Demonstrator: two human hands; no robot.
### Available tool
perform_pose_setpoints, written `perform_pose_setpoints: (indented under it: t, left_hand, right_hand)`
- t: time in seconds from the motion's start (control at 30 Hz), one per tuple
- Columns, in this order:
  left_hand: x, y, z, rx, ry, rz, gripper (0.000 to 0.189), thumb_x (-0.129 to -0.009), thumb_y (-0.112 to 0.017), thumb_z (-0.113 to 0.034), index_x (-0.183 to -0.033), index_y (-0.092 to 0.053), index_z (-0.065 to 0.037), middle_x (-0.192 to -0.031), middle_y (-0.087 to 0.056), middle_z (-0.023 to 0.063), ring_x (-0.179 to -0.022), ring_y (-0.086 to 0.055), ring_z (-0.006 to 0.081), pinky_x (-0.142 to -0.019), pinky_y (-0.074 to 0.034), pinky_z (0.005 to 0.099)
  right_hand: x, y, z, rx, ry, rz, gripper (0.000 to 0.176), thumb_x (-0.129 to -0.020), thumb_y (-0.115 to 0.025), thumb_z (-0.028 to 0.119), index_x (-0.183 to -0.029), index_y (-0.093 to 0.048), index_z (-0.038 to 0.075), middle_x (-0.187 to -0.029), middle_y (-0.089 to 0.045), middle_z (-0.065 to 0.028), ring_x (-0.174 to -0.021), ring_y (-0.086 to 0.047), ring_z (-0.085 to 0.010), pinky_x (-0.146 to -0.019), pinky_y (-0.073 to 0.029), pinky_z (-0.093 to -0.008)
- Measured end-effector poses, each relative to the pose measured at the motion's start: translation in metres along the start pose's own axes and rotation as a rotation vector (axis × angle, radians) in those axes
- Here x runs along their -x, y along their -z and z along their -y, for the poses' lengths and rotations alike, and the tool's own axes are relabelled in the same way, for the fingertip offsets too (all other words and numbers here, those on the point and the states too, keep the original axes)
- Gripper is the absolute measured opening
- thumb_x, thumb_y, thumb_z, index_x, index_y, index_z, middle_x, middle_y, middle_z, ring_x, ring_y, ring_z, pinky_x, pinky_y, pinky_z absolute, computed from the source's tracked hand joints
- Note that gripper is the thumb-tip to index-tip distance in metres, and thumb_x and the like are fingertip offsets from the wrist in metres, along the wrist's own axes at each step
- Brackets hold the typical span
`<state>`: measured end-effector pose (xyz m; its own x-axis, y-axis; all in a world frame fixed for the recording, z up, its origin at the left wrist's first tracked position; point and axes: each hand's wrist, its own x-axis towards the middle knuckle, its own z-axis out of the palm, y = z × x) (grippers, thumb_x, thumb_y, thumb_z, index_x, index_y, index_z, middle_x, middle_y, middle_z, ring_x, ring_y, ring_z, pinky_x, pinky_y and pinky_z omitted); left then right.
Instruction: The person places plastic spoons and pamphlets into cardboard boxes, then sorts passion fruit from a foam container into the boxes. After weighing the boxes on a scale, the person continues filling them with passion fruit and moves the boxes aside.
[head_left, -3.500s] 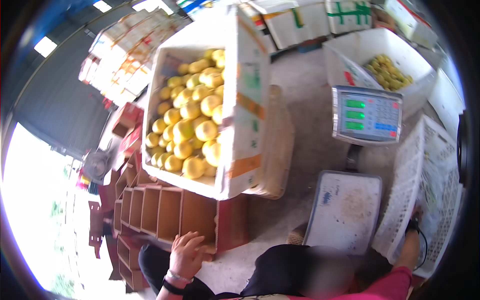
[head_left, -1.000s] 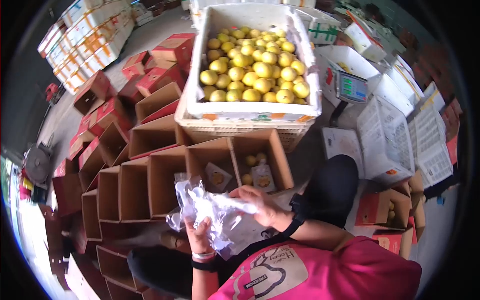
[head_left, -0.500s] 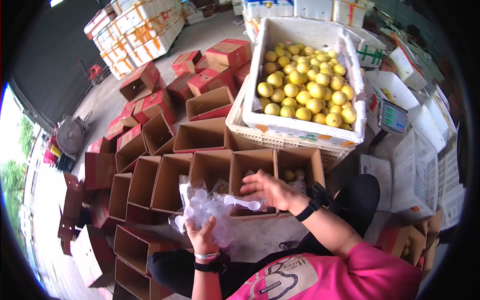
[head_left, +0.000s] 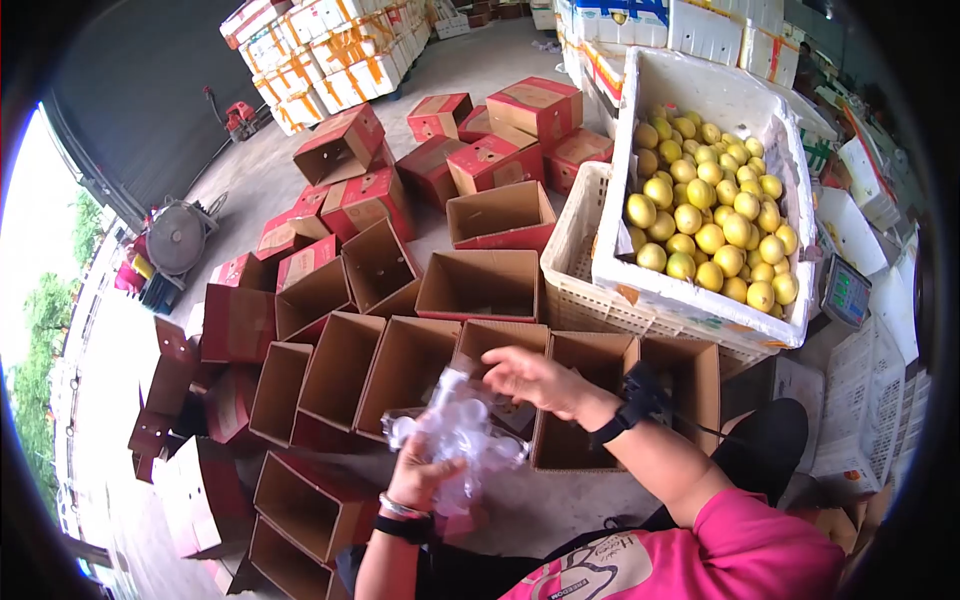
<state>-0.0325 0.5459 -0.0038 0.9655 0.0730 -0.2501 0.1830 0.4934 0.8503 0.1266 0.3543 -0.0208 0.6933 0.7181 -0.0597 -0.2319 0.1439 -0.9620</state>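
Your left hand (head_left: 422,475) grasped a clump of clear plastic bags with white spoons (head_left: 462,432), thumb across its near side, the clump held above the floor (head_left: 530,505) in front of the row of open cartons (head_left: 407,365). Your right hand (head_left: 535,382) was released, palm over the cartons with fingers spread, just beside the clump's upper end; whether a fingertip touched the plastic could not be told, the view there being poor. The white foam box of yellow fruit (head_left: 710,205) sat tilted on pale plastic crates (head_left: 640,318), beyond your right hand.
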Motion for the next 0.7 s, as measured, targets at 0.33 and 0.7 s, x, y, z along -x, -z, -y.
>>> perform_pose_setpoints:
  t: [0.33, 0.7]
  left_hand:
    - [-0.039, 0.011, -0.027, 0.045, 0.003, 0.031, 0.075, -0.064, -0.075, 0.011, -0.132, -0.046, -0.005, -0.123, -0.057, 0.0072, -0.112, -0.055, 0.021, -0.093, -0.047, 0.0352]
    - [-0.055, 0.078, -0.073, -0.156, -0.049, -0.003, 0.078, -0.068, -0.072, 0.011, -0.137, -0.038, -0.003, -0.125, -0.053, 0.0079, -0.113, -0.054, 0.0214, -0.097, -0.044, 0.0365]
  right_hand:
    - [-0.097, -0.005, 0.024, -0.23, 0.176, -0.131, 0.01, -0.097, -0.051, 0.021, -0.097, -0.05, 0.01, -0.085, -0.067, -0.0088, -0.069, -0.064, -0.0131, -0.058, -0.047, -0.0229]
    - [-0.167, -0.02, -0.035, 0.015, 0.067, 0.228, 0.067, -0.089, -0.064, 0.042, -0.136, -0.036, 0.004, -0.11, -0.06, -0.0123, -0.102, -0.058, -0.0169, -0.088, -0.047, -0.0315]
